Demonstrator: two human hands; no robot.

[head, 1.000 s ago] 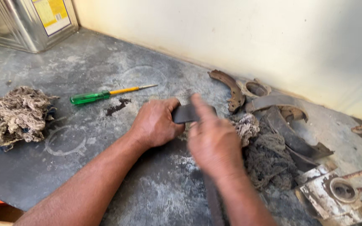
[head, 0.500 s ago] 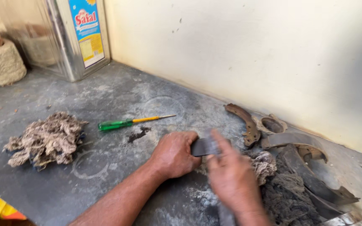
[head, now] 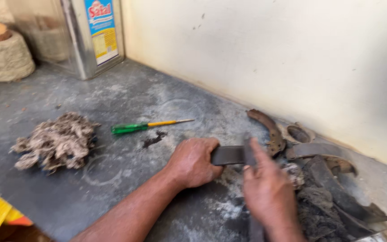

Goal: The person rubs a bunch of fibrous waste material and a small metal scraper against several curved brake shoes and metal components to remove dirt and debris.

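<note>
1. A person's left hand (head: 193,162) is clamped around one end of a dark, flat metal strip (head: 227,155), holding it just above a dusty grey counter (head: 126,94), near the counter's wall-side edge.
2. The right hand (head: 267,192), blurred, rests against the strip's other end with a finger stretched along it; whether its grip is closed on the strip cannot be told.
3. A green-handled screwdriver (head: 148,126) lies on the counter beyond the left hand, apart from it.
4. A clump of frayed waste rag (head: 57,141) sits toward the counter's left side.
5. Curved, rusty brake shoes (head: 268,130) and grimy parts are piled along the wall edge to the right.
6. A metal tin (head: 90,36) stands in the far corner.
</note>
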